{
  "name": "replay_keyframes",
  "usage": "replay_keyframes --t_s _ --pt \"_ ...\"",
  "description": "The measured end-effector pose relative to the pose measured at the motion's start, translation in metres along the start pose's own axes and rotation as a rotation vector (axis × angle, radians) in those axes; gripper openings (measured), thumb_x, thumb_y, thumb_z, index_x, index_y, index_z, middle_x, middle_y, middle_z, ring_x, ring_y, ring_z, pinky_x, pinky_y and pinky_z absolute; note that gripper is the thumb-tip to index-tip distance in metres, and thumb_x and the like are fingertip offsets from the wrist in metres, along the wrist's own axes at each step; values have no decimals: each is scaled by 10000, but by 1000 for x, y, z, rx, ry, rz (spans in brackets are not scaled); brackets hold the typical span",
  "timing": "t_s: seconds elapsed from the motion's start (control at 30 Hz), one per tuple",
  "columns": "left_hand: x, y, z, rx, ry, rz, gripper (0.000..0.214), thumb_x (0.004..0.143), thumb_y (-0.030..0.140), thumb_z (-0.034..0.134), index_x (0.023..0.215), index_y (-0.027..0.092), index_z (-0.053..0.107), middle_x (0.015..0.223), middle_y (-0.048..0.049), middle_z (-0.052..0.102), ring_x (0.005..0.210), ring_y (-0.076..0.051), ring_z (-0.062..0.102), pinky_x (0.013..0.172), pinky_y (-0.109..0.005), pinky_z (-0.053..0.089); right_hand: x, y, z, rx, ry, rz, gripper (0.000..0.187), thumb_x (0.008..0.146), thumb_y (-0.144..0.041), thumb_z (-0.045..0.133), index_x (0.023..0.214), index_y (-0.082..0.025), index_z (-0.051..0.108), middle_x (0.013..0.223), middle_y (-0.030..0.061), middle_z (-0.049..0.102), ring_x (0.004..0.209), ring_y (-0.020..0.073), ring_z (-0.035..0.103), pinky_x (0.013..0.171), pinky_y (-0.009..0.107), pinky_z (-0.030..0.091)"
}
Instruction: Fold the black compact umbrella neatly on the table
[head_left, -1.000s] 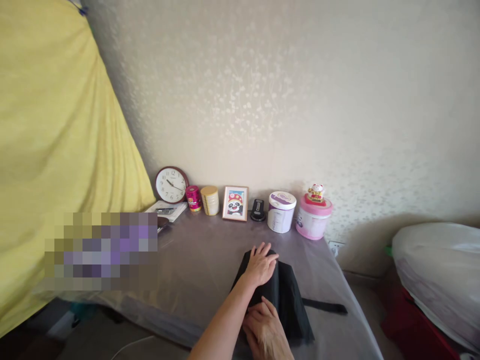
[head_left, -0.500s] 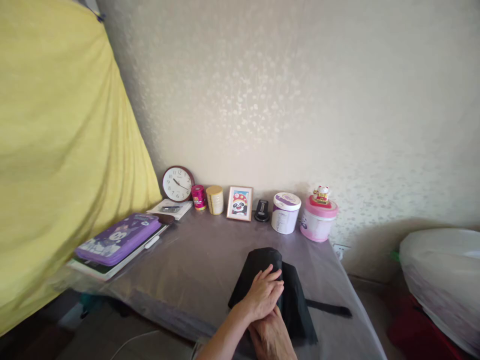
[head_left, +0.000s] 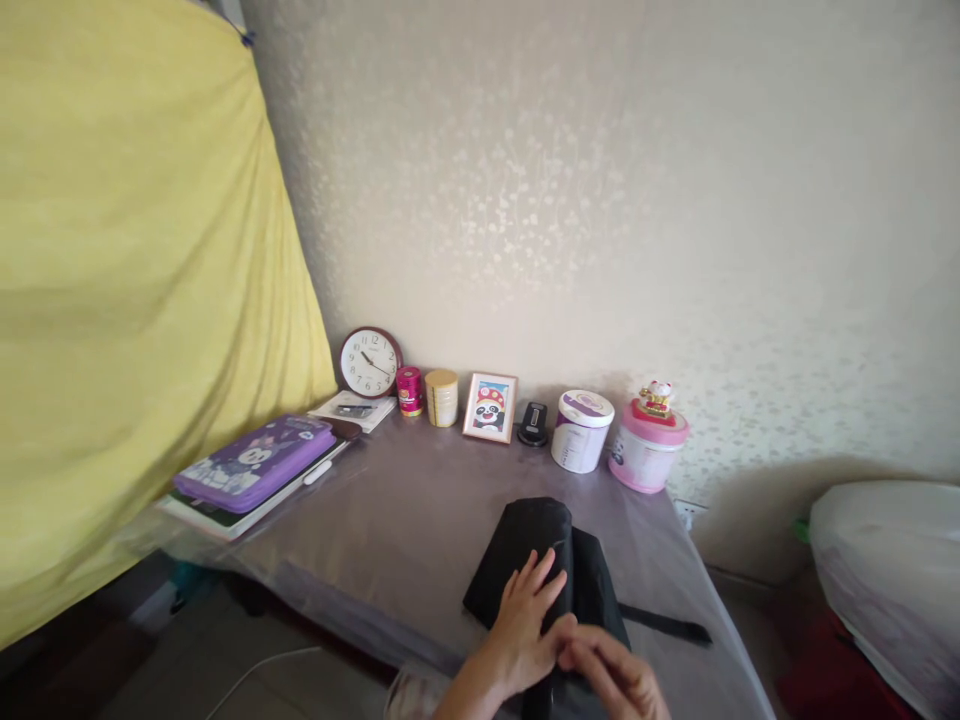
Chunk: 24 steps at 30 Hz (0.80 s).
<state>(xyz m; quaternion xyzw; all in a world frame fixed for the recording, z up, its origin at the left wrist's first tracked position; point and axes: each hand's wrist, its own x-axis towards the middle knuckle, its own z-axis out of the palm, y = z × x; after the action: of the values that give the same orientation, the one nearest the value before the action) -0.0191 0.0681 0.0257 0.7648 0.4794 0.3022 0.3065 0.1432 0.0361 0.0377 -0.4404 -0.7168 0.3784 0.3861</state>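
A black cloth bundle lies on the table, with loose folds fanning out like a collapsed umbrella's canopy; its exact kind is not plain. A black strap sticks out from it to the right. Across the bundle's near part rests my left hand, open, its fingers spread and pressing on the fabric. Close against the left thumb, my right hand is closed in a pinch. Whatever its fingertips hold is hidden. A dark narrow piece shows below the hands at the bottom edge.
Along the wall stand a clock, a pink can, a yellow-lidded canister, a panda picture frame, a black device, a purple-white tub and a pink tub bearing a cat figurine. A purple case lies left.
My right hand has come out from beneath the left and moved right, now pinching beside the left thumb. My left hand has slid slightly nearer with its fingers spread wider. The view has shifted a little.
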Motion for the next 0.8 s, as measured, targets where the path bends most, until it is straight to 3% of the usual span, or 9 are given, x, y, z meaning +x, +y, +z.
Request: replay_keyframes --t_s 0.1,0.23,0.43,0.67,0.8 --pt "-19 0 8 0 52 7 640 795 366 549 1388 329 309 1508 19 144 1381 -297 123 1094 -526 165 6 13 -21 -14 246 157 355 786 -511 544 944 -229 691 839 44 715 812 206 675 722 228 527" --pt "-36 1 19 -23 101 -25 751 744 241 561 1414 331 236 1514 39 106 1385 -292 104 1104 -508 135 12 35 -31 -223 345 142 326 804 -452 485 928 -225 683 937 61 704 875 218 658 777 283 519" --pt "-38 1 23 -55 130 -79 797 673 103 499 1410 299 268 1515 47 125 1384 -259 127 1111 -439 157 5 56 -40 -569 276 43 290 821 -291 423 930 -210 678 1031 80 672 985 239 603 894 390 469" --pt "-37 0 21 -99 102 -114 893 580 52 491 1410 291 267 1516 45 127 1390 -238 103 1120 -416 136 22 53 -36 -640 220 -106 312 890 -247 361 1036 -209 634 1126 77 636 1063 203 570 955 390 425" --pt "-39 1 23 -197 156 -144 888 561 5 436 1393 288 308 1517 49 133 1392 -207 92 1133 -393 101 25 61 -28 -727 120 -77 311 870 -198 386 1046 -188 643 1176 93 615 1096 226 557 984 427 392"
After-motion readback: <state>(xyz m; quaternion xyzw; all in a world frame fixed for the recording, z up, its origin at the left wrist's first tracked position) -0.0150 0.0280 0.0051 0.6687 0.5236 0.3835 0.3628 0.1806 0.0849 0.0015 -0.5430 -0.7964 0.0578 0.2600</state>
